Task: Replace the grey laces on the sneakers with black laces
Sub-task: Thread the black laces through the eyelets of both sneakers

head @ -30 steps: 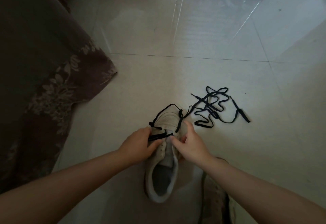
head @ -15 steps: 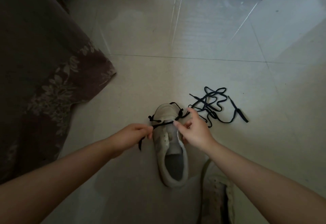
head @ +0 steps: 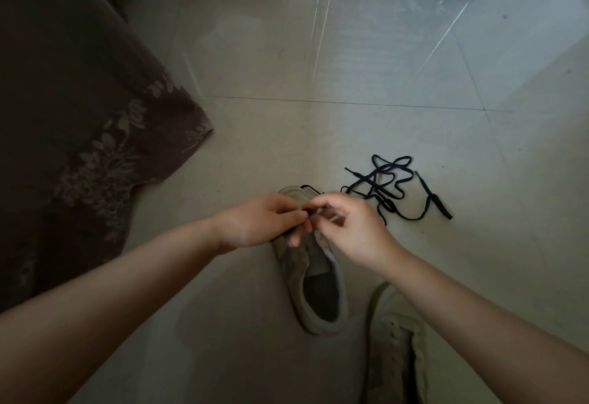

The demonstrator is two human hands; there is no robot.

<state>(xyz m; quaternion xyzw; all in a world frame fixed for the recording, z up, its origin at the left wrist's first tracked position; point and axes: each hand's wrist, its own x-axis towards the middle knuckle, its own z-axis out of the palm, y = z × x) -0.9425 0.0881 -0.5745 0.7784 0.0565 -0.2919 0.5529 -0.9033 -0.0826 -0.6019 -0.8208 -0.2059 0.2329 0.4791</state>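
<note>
1. Far left of the hands, a brown floral-patterned fabric [head: 79, 136] drapes onto the pale tiled floor [head: 287, 53].
2. The left hand [head: 258, 222] has its fingers curled, pinching a black lace threaded in the shoe [head: 307, 187] over the front of the shoe.
3. Directly under both hands lies a grey suede sneaker [head: 315, 282], toe pointing away, heel opening toward the person.
4. The right hand [head: 353, 228] meets the left fingertip to fingertip, thumb and forefinger pinched on the same lace; its exact hold is partly hidden.
5. Beyond and to the right of the right hand, a loose tangled black lace [head: 387, 187] lies on the floor.
6. Below the right forearm sits a second pale grey sneaker [head: 395, 349], just beside the first.
</note>
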